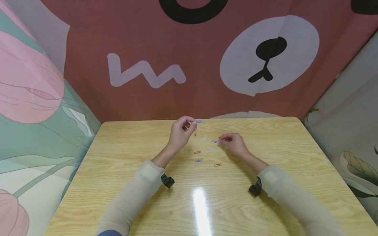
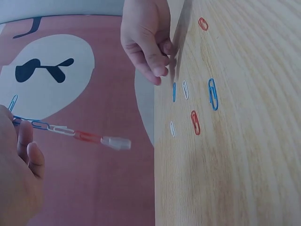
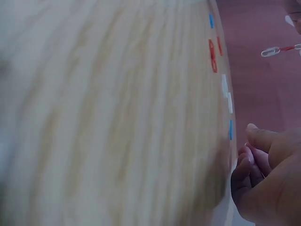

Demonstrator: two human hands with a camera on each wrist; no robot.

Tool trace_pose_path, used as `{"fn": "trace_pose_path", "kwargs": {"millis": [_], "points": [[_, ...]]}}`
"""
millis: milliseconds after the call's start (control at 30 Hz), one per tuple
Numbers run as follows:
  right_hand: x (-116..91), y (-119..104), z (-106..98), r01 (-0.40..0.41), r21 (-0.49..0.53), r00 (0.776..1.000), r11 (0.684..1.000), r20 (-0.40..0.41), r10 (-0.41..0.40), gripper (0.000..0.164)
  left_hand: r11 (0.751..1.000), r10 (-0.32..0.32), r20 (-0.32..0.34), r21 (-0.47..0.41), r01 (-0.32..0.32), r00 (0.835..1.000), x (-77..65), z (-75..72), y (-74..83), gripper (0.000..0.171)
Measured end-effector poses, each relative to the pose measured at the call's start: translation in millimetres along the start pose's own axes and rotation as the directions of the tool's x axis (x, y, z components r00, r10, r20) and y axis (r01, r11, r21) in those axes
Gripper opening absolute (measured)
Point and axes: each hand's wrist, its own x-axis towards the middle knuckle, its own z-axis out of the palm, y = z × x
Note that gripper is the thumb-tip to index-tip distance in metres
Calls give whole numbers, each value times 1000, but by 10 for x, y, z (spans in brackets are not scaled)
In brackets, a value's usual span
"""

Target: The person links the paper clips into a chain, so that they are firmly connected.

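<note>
My left hand (image 1: 181,133) pinches a chain of linked paper clips (image 2: 88,136) above the far part of the table. In the left wrist view the chain has blue, white and red clips, with a blurred white one at its free end. My right hand (image 1: 234,144) hovers just right of a blue paper clip (image 1: 215,142), its fingers loosely bent. Between its thumb and fingers no clip shows in the right wrist view. Loose on the tabletop lie a red paper clip (image 1: 197,152), a second blue paper clip (image 1: 198,160), another red paper clip (image 1: 217,165) and white paper clips (image 1: 204,138).
The wood-grain table (image 1: 124,157) ends at a reddish cloth backdrop (image 1: 141,105) printed with an animal face. Floral cloth (image 1: 35,131) hangs at the left, and pale cloth (image 1: 348,98) at the right. Each wrist wears a small black camera (image 1: 167,181).
</note>
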Motion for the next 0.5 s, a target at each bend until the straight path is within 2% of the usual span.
{"fn": "trace_pose_path", "kwargs": {"millis": [500], "points": [[83,-37,102,-31,-79,1000,996,2,31,12,1000,-4,-5,16,4,1000,-5,7,-4,9]]}}
